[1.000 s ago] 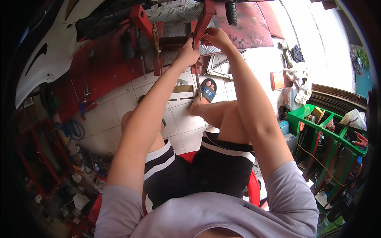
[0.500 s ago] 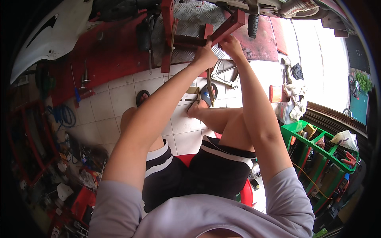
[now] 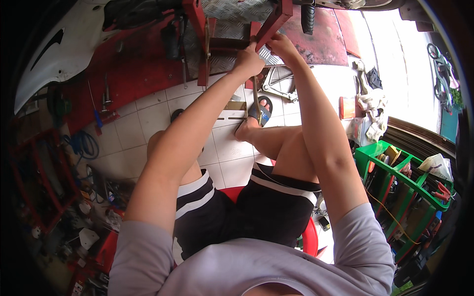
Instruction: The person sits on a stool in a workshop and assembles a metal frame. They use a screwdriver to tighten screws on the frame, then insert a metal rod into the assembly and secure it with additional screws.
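- Left hand [image 3: 248, 60] closes around a thin metal rod [image 3: 256, 101], which hangs from the red frame [image 3: 269, 27] above the sandalled foot [image 3: 256, 114].
- Right hand [image 3: 282, 47] presses against the frame's slanted bar; whether its grip is closed cannot be told.
- Step in hand, as judged: working the rod at the frame.
- Next move calls for steady leverage and a firm brace.

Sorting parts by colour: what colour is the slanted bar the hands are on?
Red, in the head view: slanted bar.
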Motion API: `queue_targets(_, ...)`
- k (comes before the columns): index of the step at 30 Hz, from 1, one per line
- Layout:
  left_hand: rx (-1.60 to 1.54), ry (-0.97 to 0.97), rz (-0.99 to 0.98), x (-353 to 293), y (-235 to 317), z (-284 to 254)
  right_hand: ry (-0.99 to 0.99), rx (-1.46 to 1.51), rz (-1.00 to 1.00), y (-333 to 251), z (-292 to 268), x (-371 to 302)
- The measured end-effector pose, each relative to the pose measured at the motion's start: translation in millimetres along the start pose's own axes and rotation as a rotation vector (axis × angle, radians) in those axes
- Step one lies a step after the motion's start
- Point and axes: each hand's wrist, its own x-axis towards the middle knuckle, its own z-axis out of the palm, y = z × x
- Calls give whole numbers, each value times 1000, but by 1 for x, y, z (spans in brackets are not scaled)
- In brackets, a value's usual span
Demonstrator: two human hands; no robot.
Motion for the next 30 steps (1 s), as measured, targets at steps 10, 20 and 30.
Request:
queue_targets(10, -69, -7, -90, -6, 3, 2, 141, 248, -354, 30, 15, 0)
queue_targets(20, -3, -1, -57, -4, 6, 3, 55, 131, -98, 6, 6, -9)
queue_targets(30, 211, 148, 128, 9, -14, 7, 6, 132, 98, 5, 6, -1)
